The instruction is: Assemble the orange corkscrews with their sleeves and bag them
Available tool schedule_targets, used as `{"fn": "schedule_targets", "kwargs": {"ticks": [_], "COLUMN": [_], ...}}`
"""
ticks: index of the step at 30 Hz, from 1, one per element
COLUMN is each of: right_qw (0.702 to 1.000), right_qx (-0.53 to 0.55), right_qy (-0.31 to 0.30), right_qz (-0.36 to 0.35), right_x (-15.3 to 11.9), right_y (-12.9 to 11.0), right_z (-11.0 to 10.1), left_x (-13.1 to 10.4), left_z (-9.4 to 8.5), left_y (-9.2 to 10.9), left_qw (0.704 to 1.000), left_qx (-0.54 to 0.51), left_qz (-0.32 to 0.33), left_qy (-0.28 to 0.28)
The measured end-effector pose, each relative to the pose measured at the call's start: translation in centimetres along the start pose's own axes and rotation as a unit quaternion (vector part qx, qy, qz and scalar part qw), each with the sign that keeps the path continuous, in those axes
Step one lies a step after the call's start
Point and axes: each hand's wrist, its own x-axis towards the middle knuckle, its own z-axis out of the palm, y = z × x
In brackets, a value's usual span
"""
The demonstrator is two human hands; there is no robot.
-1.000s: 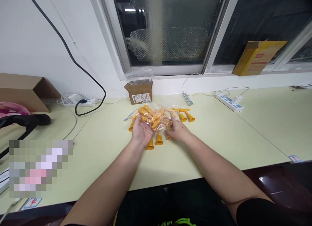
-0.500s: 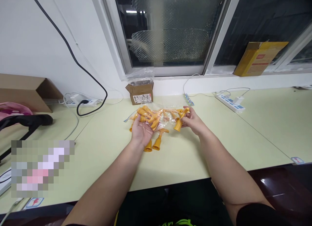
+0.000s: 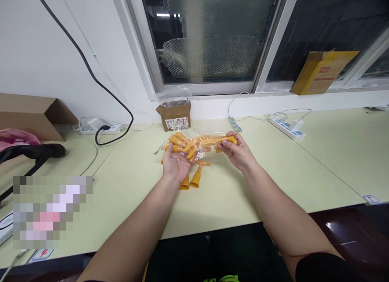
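Note:
My left hand (image 3: 175, 163), palm up, holds a clear plastic bag (image 3: 199, 154) with its thumb over the near left side; the other fingers are partly hidden. Several orange-yellow plastic pieces (image 3: 179, 142) with ribbed, flared ends lie in the bag. My right hand (image 3: 238, 151) pinches one orange-yellow plastic piece (image 3: 212, 141) between thumb and fingers. That piece lies level, its wide end pointing left at the bag; I cannot tell whether it is inside the film. Below the bag, two loose flared pieces, one a bell-ended piece (image 3: 196, 178), lie on the table beside my left wrist.
A small open carton (image 3: 176, 116) stands behind the bag against the wall. Power strips (image 3: 287, 128) and cables lie at the back right and left. At the left are a black frame-like object (image 3: 36, 152) and a larger cardboard box (image 3: 27, 112). The table (image 3: 219, 205) ends near my body.
My right hand has turned the orange-yellow piece from hanging wide end down to lying level, wide end toward the bag. My left hand keeps its hold, almost still.

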Motion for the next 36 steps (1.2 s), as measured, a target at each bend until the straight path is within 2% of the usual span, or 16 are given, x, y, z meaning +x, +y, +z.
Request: {"fn": "schedule_targets", "kwargs": {"ticks": [6, 14, 17, 23, 27, 32, 36], "right_qw": [0.999, 0.999, 0.999, 0.981, 0.968, 0.983, 0.997], "right_qx": [0.002, -0.038, 0.01, 0.163, 0.17, 0.098, 0.02], "right_qy": [-0.05, -0.028, -0.04, 0.012, 0.012, -0.082, -0.067], "right_qz": [-0.013, 0.006, 0.01, 0.108, 0.182, 0.132, 0.033], "right_x": [-0.3, 0.0, -0.3, 0.1, 0.6, 0.0, -0.3], "right_y": [0.3, 0.8, 0.8, 1.1, 1.2, 0.9, 1.4], "right_z": [0.7, 0.4, 0.9, 1.2, 0.5, 0.5, 1.0], "left_x": [-0.1, -0.3, -0.5, -0.9, -1.1, -1.2, -1.1], "left_z": [0.0, 0.3, 0.4, 0.7, 1.0, 1.1, 0.9], "left_y": [0.0, 0.0, -0.3, -0.6, -0.7, -1.0, -1.2], "left_qw": [1.0, 1.0, 0.999, 0.997, 0.996, 0.994, 0.994], "left_qx": [-0.003, 0.016, 0.039, 0.054, 0.07, 0.089, 0.095], "left_qz": [0.008, 0.012, 0.019, 0.031, 0.038, 0.034, 0.037], "left_qy": [0.002, -0.008, -0.021, -0.054, -0.051, -0.046, -0.051]}}
